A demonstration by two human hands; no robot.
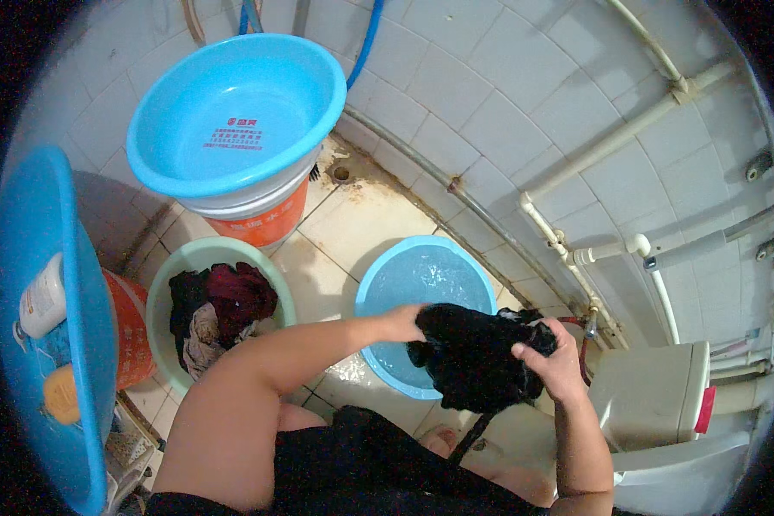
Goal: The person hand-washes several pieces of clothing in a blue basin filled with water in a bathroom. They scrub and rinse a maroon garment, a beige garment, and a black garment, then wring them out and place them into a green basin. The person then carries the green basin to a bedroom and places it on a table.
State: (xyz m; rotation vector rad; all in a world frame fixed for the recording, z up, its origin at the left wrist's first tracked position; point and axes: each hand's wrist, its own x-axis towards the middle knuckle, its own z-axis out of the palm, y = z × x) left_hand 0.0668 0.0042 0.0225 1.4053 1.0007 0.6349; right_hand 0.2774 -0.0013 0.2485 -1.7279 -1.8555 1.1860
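Observation:
A bunched black garment (477,357) is stretched between my two hands, partly over a light blue basin (374,288) on the floor. My left hand (402,324) grips its left edge, with the fingertips hidden by the fabric. At the right end, my right hand (559,357) is closed on the cloth, its thumb pressed on top. The garment's exact kind cannot be made out. Clear water (426,271) with bright reflections shows in the basin. What looks like white suds clings to the cloth by my right hand.
A pale green tub (219,245) of dark red, black and beige clothes (236,297) stands left. Behind it, a blue basin (241,112) tops an orange-and-white bucket (262,215). A large blue tub (86,344) holds a white bottle (45,299). Pipes (542,219) and a toilet (649,396) are right.

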